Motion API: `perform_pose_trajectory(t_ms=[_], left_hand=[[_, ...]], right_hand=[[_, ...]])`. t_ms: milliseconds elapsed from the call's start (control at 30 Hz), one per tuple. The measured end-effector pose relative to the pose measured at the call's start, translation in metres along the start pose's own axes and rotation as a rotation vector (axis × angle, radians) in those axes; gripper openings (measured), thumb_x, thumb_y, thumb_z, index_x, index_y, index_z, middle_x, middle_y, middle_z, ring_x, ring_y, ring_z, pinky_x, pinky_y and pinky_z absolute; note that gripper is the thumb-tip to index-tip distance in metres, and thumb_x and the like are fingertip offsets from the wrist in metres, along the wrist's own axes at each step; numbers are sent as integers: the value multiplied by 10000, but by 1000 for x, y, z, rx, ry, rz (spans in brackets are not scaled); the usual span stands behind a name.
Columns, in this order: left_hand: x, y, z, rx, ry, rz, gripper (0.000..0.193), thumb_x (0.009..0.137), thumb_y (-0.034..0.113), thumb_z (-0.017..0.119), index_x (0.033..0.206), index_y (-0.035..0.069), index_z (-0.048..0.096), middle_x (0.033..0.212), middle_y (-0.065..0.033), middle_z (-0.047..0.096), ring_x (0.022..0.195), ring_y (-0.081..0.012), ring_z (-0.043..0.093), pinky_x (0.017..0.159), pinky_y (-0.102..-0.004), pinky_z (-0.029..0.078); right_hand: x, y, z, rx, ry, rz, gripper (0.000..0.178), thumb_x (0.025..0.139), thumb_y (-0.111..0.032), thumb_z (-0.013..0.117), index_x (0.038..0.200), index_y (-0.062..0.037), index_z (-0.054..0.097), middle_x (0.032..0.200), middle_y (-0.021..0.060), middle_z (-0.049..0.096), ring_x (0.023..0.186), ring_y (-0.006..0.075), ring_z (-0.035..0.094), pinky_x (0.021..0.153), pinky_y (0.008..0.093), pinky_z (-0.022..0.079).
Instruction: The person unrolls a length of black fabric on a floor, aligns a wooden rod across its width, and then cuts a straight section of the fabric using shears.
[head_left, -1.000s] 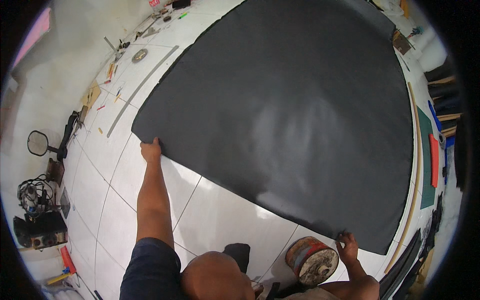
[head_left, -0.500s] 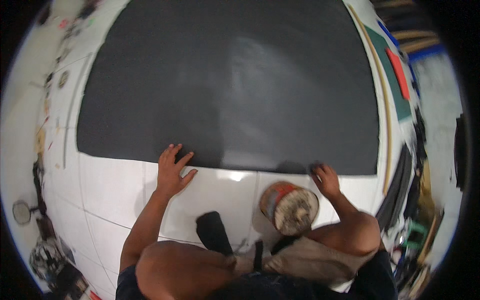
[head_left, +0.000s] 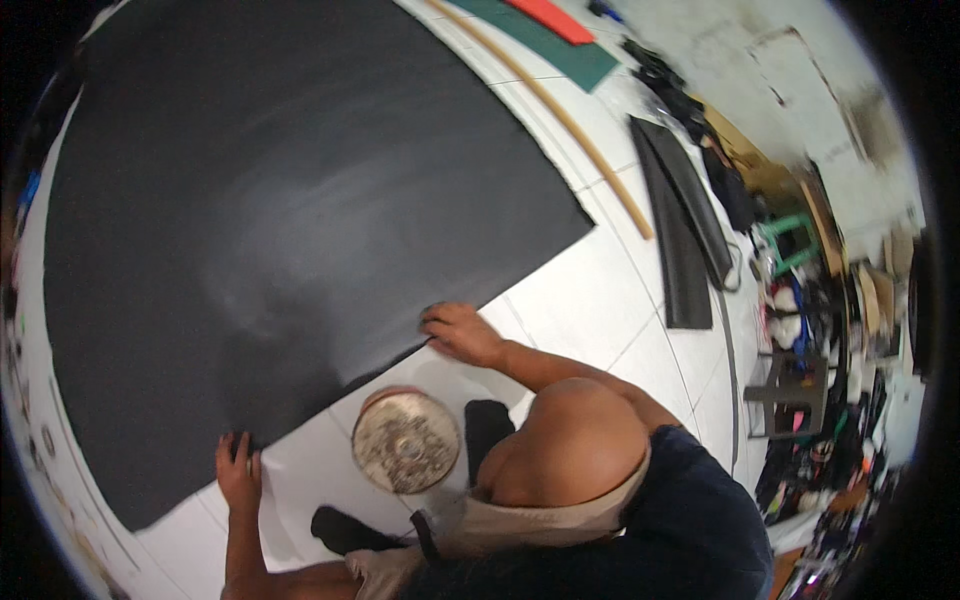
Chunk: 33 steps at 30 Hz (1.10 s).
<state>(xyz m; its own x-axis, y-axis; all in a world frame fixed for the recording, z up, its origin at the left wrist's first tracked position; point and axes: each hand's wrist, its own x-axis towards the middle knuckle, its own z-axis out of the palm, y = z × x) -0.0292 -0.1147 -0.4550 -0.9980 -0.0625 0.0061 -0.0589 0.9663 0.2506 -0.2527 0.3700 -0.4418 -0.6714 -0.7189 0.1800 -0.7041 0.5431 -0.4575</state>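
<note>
1. Where the black sheet (head_left: 290,200) lies flat on the white tiled floor (head_left: 600,285), take its middle as the clock's centre, with 12 at the top of the view. The sheet runs out of view at 12. One near corner points to 3, the other to 7, and a straight near edge joins the two.

2. Left hand (head_left: 240,475): located between 6 and 7, at the near edge. The hand is open, fingers extended and slightly spread, tips over the sheet's margin. Whether they press on it cannot be told.

3. Right hand (head_left: 460,333): located at 4, over the same edge. The fingers are bent and point toward the sheet. Whether they pinch the edge or merely rest on it cannot be told.

4. Round can (head_left: 405,442): located at 5, just off the near edge, between the two hands. Its pale top is heavily stained.

5. Dark socks: one (head_left: 487,430) between 4 and 5, beside the can; the other (head_left: 350,530) between 5 and 6.

6. Long wooden stick (head_left: 560,112): located at 2, beside the sheet's side edge. Beyond it lies a green mat (head_left: 560,52) bearing a red piece (head_left: 555,18).

7. Folded black material (head_left: 685,290): located at 3, on the tiles. Farther out at 3 is a green stool (head_left: 790,222); a dark stool (head_left: 812,398) is between 3 and 4.
</note>
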Motion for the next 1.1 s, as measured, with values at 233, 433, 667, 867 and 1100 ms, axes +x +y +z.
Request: perform_pose_trajectory(t_ms=[233, 433, 667, 867, 1100], left_hand=[[24, 21, -19, 5, -276, -110, 445, 866, 141, 691, 1290, 59, 584, 1377, -256, 479, 1285, -413, 462, 1047, -465, 415], [26, 25, -19, 13, -265, -122, 469, 875, 93, 660, 1328, 50, 545, 1399, -269, 440, 1301, -425, 443, 1060, -472, 403], [27, 34, -20, -22, -249, -92, 511, 882, 62, 618, 1379, 61, 500, 1440, -262, 380, 1299, -413, 442, 1083, -473, 376], [14, 4, -12, 27, -262, -100, 453, 891, 69, 617, 1337, 40, 542, 1407, -244, 428, 1305, -398, 440, 1093, -466, 366], [12, 12, -4, 27, -219, -120, 436, 907, 96, 608, 1335, 36, 548, 1394, -249, 436, 1314, -407, 427, 1106, -471, 345]], right_hand=[[-37, 116, -63, -255, 241, 641, 360, 846, -313, 657, 1105, -64, 647, 1207, 200, 582, 1111, 369, 561, 933, 480, 459], [-92, 218, -112, -391, 297, 896, 468, 919, -461, 580, 1259, -139, 600, 1286, 133, 563, 1202, 326, 527, 972, 464, 434], [-96, 252, -133, -460, 247, 1101, 511, 904, -509, 580, 1262, -145, 600, 1258, 136, 568, 1191, 341, 530, 947, 489, 454], [-96, 258, -141, -440, 227, 1202, 594, 903, -564, 555, 1340, -161, 551, 1360, 137, 502, 1235, 324, 498, 963, 499, 456], [-93, 256, -137, -557, 158, 1218, 608, 932, -565, 495, 1376, -149, 518, 1349, 135, 514, 1250, 300, 496, 973, 517, 437]])
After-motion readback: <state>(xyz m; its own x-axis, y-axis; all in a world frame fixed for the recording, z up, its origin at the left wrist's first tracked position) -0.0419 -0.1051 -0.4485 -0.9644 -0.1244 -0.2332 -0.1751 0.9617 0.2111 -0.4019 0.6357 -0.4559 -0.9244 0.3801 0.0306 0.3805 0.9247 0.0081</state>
